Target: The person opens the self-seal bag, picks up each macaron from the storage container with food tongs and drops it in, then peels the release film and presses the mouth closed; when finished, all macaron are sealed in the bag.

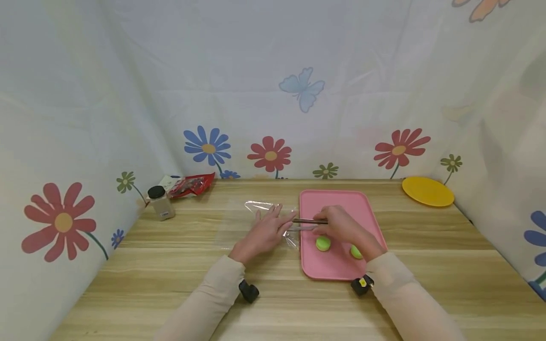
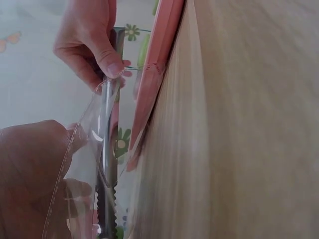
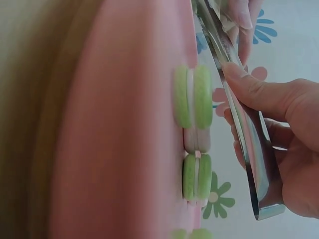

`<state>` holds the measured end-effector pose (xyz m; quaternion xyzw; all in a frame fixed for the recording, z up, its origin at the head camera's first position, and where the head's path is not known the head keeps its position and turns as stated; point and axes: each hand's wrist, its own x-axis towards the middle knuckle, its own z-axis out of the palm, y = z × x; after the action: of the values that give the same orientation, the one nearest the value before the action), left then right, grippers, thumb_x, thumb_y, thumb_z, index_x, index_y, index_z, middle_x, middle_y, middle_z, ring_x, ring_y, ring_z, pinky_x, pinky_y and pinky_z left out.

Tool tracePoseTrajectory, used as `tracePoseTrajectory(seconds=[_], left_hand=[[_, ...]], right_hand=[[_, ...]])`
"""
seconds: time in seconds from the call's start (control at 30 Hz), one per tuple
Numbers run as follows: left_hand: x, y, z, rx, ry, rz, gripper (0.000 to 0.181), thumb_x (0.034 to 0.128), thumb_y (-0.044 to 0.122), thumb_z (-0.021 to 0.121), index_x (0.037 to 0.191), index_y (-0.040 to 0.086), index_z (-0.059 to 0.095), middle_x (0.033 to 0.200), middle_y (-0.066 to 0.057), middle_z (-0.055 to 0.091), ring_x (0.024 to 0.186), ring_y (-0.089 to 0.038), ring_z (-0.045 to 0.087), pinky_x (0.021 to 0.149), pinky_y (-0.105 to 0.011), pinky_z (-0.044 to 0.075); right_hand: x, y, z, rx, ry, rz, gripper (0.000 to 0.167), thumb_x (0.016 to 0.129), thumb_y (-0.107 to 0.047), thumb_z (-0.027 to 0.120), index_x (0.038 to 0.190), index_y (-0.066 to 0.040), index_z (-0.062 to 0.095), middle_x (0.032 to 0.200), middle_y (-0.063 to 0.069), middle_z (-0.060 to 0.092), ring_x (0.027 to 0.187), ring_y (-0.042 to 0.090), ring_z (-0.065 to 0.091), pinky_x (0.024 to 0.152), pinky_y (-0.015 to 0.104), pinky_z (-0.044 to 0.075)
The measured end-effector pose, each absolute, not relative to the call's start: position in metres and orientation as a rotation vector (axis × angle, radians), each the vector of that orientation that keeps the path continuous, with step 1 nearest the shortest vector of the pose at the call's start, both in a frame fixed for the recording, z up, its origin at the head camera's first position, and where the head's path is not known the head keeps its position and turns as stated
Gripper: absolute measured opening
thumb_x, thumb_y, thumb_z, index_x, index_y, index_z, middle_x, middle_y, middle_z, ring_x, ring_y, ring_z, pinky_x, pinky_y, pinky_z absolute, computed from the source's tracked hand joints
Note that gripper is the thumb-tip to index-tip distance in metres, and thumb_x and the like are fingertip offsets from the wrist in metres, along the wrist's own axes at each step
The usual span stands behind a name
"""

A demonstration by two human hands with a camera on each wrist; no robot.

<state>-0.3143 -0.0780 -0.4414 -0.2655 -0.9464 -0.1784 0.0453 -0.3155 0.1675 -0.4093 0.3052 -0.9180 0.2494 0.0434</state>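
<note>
1. Metal tongs (image 1: 309, 221) reach from over the pink tray (image 1: 341, 198) towards 9 o'clock, their toothed end at a transparent bag (image 1: 239, 225).
2. Right hand (image 1: 341, 225) grips the tongs between thumb and fingers; a narrow gap shows between the two arms. Whether the tips hold anything, I cannot tell.
3. Left hand (image 1: 268, 230) lies over the bag, fingers extended; whether it pinches the film, I cannot tell.
4. Likely trouble: the teeth could snag the thin film and drag the bag along. The right hand, dipping, could nudge the green macarons (image 1: 323, 243) at its 7 and 5 o'clock.
5. The tray's raised 9 o'clock rim, just beside the bag, could catch low-held tongs. Wooden table (image 1: 128, 284) at 6 o'clock gives room; a yellow plate (image 1: 428, 191) lies well apart at 2 o'clock.
</note>
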Motion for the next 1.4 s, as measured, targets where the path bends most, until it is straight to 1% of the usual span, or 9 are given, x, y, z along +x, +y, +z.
tracePoseTrajectory(seconds=[0.23, 0.4, 0.5, 0.63, 0.77, 0.9, 1.1, 1.33, 1.4], left_hand=[[-0.315, -0.078, -0.44, -0.812, -2.903, -0.548, 0.045, 0.1091, 0.039, 0.036, 0.152, 0.031, 0.045, 0.16, -0.021, 0.029, 0.147, -0.043, 0.022, 0.111, -0.072, 0.011], [-0.316, -0.078, -0.441, -0.809, -2.896, -0.55, 0.045, 0.109, 0.039, 0.036, 0.152, 0.031, 0.045, 0.159, -0.021, 0.03, 0.148, -0.043, 0.022, 0.112, -0.071, 0.011], [-0.315, -0.079, -0.441, -0.811, -2.895, -0.552, 0.045, 0.109, 0.039, 0.036, 0.152, 0.031, 0.045, 0.159, -0.021, 0.03, 0.147, -0.043, 0.022, 0.112, -0.071, 0.011], [-0.315, -0.079, -0.441, -0.816, -2.895, -0.562, 0.045, 0.1089, 0.039, 0.037, 0.152, 0.031, 0.045, 0.159, -0.022, 0.031, 0.147, -0.043, 0.023, 0.112, -0.071, 0.011], [-0.314, -0.078, -0.439, -0.819, -2.893, -0.564, 0.045, 0.1089, 0.04, 0.036, 0.152, 0.03, 0.045, 0.159, -0.022, 0.031, 0.148, -0.043, 0.022, 0.113, -0.071, 0.01], [-0.313, -0.078, -0.439, -0.828, -2.889, -0.577, 0.045, 0.1089, 0.039, 0.037, 0.152, 0.03, 0.045, 0.159, -0.021, 0.031, 0.147, -0.043, 0.022, 0.112, -0.071, 0.009], [-0.312, -0.078, -0.439, -0.835, -2.882, -0.579, 0.044, 0.109, 0.037, 0.038, 0.152, 0.029, 0.046, 0.159, -0.021, 0.031, 0.148, -0.042, 0.022, 0.112, -0.071, 0.009], [-0.314, -0.077, -0.439, -0.808, -2.899, -0.538, 0.045, 0.1091, 0.039, 0.037, 0.153, 0.032, 0.043, 0.16, -0.019, 0.029, 0.148, -0.042, 0.022, 0.111, -0.072, 0.01], [-0.315, -0.078, -0.44, -0.802, -2.904, -0.554, 0.045, 0.109, 0.039, 0.037, 0.153, 0.033, 0.043, 0.161, -0.018, 0.029, 0.148, -0.042, 0.021, 0.112, -0.072, 0.01]], right_hand=[[-0.315, 0.159, -0.41, 0.803, -2.834, 0.84, 0.026, 0.08, -0.02, 0.086, 0.097, -0.003, 0.079, 0.088, 0.002, 0.075, 0.079, 0.011, 0.064, 0.074, 0.035, 0.055], [-0.315, 0.158, -0.411, 0.771, -2.872, 0.89, 0.027, 0.081, -0.021, 0.086, 0.099, -0.003, 0.079, 0.092, 0.003, 0.075, 0.081, 0.011, 0.064, 0.076, 0.035, 0.055], [-0.316, 0.161, -0.411, 0.824, -2.861, 0.92, 0.025, 0.084, -0.017, 0.083, 0.102, -0.001, 0.078, 0.095, 0.007, 0.075, 0.083, 0.013, 0.065, 0.076, 0.035, 0.055], [-0.316, 0.165, -0.411, 0.877, -2.84, 0.927, 0.023, 0.085, -0.006, 0.079, 0.107, 0.002, 0.075, 0.099, 0.012, 0.074, 0.086, 0.018, 0.065, 0.077, 0.036, 0.055], [-0.318, 0.165, -0.412, 0.901, -2.836, 0.921, 0.024, 0.085, 0.0, 0.076, 0.109, 0.003, 0.074, 0.099, 0.014, 0.073, 0.086, 0.02, 0.065, 0.077, 0.036, 0.055], [-0.319, 0.16, -0.414, 0.922, -2.83, 0.909, 0.021, 0.087, -0.001, 0.076, 0.108, 0.001, 0.076, 0.098, 0.012, 0.074, 0.086, 0.02, 0.066, 0.077, 0.035, 0.056], [-0.319, 0.154, -0.416, 0.928, -2.785, 0.943, 0.018, 0.087, -0.004, 0.077, 0.105, -0.001, 0.077, 0.098, 0.011, 0.075, 0.085, 0.014, 0.068, 0.077, 0.036, 0.057], [-0.318, 0.147, -0.417, 0.826, -2.792, 1.026, 0.022, 0.085, -0.009, 0.08, 0.106, -0.002, 0.078, 0.099, 0.011, 0.076, 0.092, 0.021, 0.071, 0.078, 0.035, 0.058], [-0.319, 0.146, -0.417, 0.786, -2.801, 1.052, 0.023, 0.084, -0.011, 0.082, 0.105, -0.002, 0.079, 0.098, 0.012, 0.076, 0.09, 0.018, 0.072, 0.076, 0.033, 0.058]])
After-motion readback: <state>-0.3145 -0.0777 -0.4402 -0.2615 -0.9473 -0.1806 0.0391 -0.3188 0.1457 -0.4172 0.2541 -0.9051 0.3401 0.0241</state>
